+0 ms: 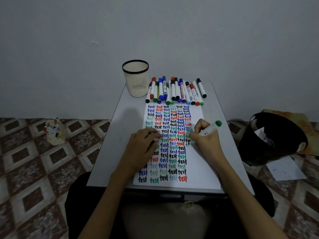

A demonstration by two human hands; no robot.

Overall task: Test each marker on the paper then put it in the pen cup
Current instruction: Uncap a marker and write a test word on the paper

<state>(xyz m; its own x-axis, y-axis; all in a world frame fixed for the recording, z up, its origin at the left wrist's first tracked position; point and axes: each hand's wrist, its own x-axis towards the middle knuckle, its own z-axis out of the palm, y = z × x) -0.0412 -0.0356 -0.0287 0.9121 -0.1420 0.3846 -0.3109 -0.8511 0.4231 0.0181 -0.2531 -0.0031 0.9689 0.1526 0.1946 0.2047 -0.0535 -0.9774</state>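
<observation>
The right hand (205, 140) sits at the right edge of the paper (198, 163). Its thumb and fingers pinch one green-ended marker (209, 129), tilted, with its tip down on the sheet among the written words. The left hand (143, 145) lies palm down on the paper's left half, fingers close together and pressing it flat; whether anything is under them I cannot tell. Just beyond the paper's far edge is a row of markers (176, 91), roughly seventeen, too overlapped for an exact count. One cream mesh pen cup (135, 78) stands beyond the paper's far left corner on the table (120, 126).
</observation>
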